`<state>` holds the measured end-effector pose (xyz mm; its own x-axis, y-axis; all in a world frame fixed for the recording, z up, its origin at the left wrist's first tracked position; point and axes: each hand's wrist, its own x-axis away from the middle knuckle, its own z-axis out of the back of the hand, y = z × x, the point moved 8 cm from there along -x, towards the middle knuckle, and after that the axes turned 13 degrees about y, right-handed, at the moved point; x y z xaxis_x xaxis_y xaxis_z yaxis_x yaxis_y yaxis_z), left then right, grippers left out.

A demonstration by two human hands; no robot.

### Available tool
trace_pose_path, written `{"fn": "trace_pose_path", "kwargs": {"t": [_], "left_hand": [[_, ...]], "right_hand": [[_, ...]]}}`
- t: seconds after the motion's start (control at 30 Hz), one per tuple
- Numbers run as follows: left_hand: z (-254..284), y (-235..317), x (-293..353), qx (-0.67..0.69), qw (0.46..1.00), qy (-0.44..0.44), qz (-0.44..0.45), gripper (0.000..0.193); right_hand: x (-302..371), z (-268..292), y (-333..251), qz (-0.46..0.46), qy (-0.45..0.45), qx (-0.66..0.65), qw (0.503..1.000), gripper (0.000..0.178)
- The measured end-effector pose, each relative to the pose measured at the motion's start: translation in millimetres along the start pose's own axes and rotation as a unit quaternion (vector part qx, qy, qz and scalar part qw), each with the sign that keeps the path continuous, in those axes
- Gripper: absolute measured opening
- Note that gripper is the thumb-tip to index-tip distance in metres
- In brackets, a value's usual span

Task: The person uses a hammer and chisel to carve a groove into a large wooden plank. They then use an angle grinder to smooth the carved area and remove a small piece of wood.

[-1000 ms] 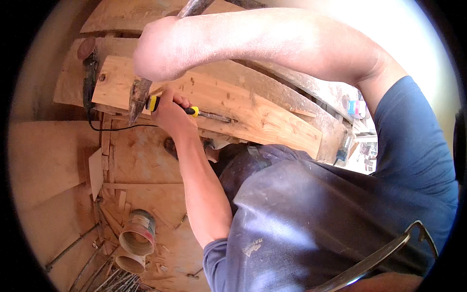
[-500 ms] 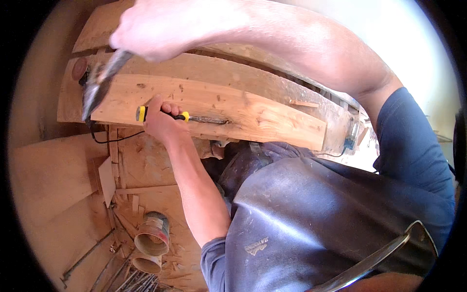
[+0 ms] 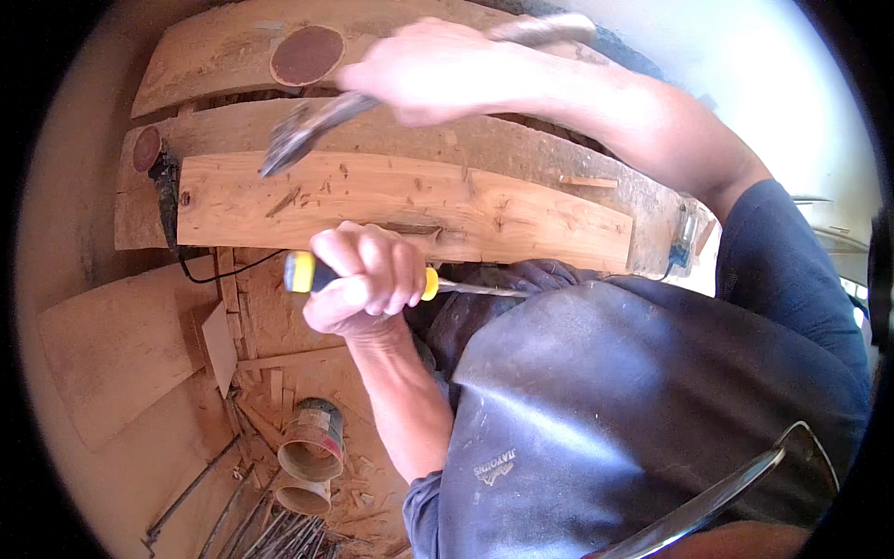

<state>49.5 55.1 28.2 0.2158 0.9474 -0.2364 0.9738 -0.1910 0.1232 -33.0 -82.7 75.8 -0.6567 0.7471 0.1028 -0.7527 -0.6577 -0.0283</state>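
Observation:
My left hand is closed around the black-and-yellow handle of a chisel. Its blade points right, level with my dark apron, apart from the wood. Beyond it lies a long pale wooden board with a dark narrow slot near its front edge and a few chips on top. My right hand, smeared by motion, grips a hammer above the board. The hammer's head end hangs to the left of the fist, while the other end sticks out to the upper right.
Thick bench planks lie under the board, with a gap between them. A corded sander sits at the left, and a round reddish disc at the back. Buckets and metal rods are at the lower left.
My left hand has drawn the chisel off the board and toward me. My right hand and the hammer have moved right, uncovering the round disc and the sander.

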Motion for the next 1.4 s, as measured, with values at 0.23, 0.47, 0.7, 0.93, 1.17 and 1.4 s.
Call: {"fn": "trace_pose_path", "kwargs": {"t": [0.23,0.47,0.7,0.93,1.17,1.4], "left_hand": [[55.5,23.7,6.9,-0.744,0.551,0.366,0.093,0.022],[82.3,-83.6,11.2,-0.927,0.317,0.098,0.172,0.028],[73.9,-134.3,4.8,-0.932,0.330,-0.096,0.113,0.022],[59.8,-174.7,49.8,-0.839,0.383,-0.183,0.342,0.015],[77.7,-72.7,48.7,-0.885,0.273,-0.207,0.314,0.018],[61.5,12.1,1.2,-0.946,0.293,-0.112,0.082,0.026]], "right_hand": [[188.1,-101.7,101.1,-0.266,-0.054,-0.170,0.947,0.024],[349.3,-186.2,58.6,-0.480,0.027,-0.386,0.787,0.027],[375.7,-221.3,34.0,-0.550,0.058,-0.431,0.713,0.029],[377.0,-248.8,34.9,-0.561,0.077,-0.429,0.704,0.035],[381.1,-251.0,35.2,-0.607,0.047,-0.404,0.683,0.042],[385.6,-255.7,39.0,-0.617,0.146,-0.370,0.679,0.029]]}}
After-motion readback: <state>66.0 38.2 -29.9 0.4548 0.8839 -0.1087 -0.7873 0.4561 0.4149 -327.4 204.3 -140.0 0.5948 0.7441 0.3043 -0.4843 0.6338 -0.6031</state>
